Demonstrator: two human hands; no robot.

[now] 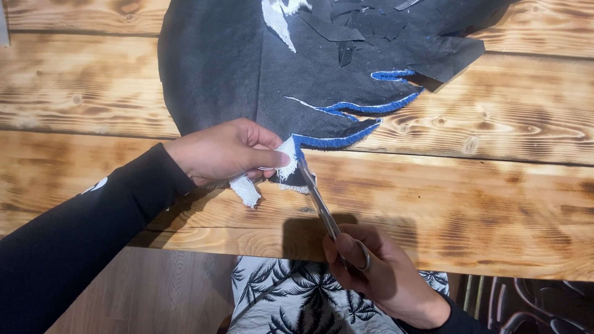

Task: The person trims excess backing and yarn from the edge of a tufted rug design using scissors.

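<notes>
A large sheet of black fabric [247,68] lies on the wooden table [470,198], with blue stitched edging [346,139] and white backing at its near edge. My left hand [226,151] pinches a white-backed corner of that fabric [286,154] between thumb and fingers. My right hand [377,272] grips small metal scissors [318,201] by the finger loops. Their blades point up toward the pinched corner and meet the cloth there. A white strip [245,190] hangs below my left hand.
Loose black fabric scraps [352,28] and a white piece [276,18] lie on the sheet at the far side. Under the table's near edge I see palm-print cloth [297,297] on my lap and a wood floor [148,291].
</notes>
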